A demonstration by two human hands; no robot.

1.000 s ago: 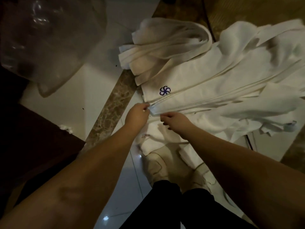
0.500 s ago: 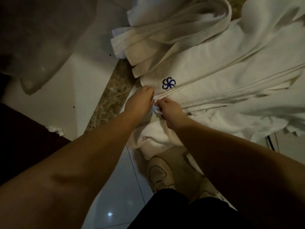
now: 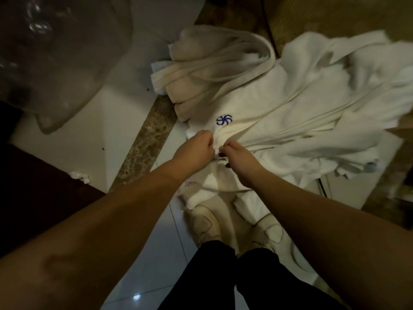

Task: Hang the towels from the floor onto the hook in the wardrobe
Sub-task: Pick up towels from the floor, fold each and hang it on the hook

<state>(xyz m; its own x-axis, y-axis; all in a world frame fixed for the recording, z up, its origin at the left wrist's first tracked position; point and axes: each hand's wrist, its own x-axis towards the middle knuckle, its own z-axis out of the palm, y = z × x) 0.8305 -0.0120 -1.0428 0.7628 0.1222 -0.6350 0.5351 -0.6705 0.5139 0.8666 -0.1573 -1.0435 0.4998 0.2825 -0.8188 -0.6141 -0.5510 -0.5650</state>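
Item: heap of white towels [image 3: 301, 104], lying crumpled on the floor ahead of the person, spread from the centre of the view to the right edge. Topmost piece: white cloth bearing a blue pinwheel emblem [image 3: 224, 119], with long stitched folds running up and to the right. Adjoining piece: cream folded towel [image 3: 214, 63], lying at the upper left of the heap, its layered edges facing left. Left hand [image 3: 196, 147]: fingers curled, gripping a bunched fold of the emblem cloth just below the emblem. Right hand [image 3: 240, 156]: fingers curled, pinching the same bunched fold, just beside the left hand, the two nearly touching; dark polish visible on the nails. Both forearms extend down from the lower corners of the view. Below the hands: further white cloth draped toward a pair of pale shoes [image 3: 234, 227], partly covering them; dark trouser legs [image 3: 245, 276] beneath. Surroundings: glossy white floor tiles [image 3: 73, 153] with a brown marbled strip [image 3: 147, 142] running diagonally under the heap's left edge; clear plastic bag [image 3: 60, 52] at upper left; small crumpled white scrap [image 3: 80, 176] on the tile beside a dark wooden surface [image 3: 33, 193] at left.
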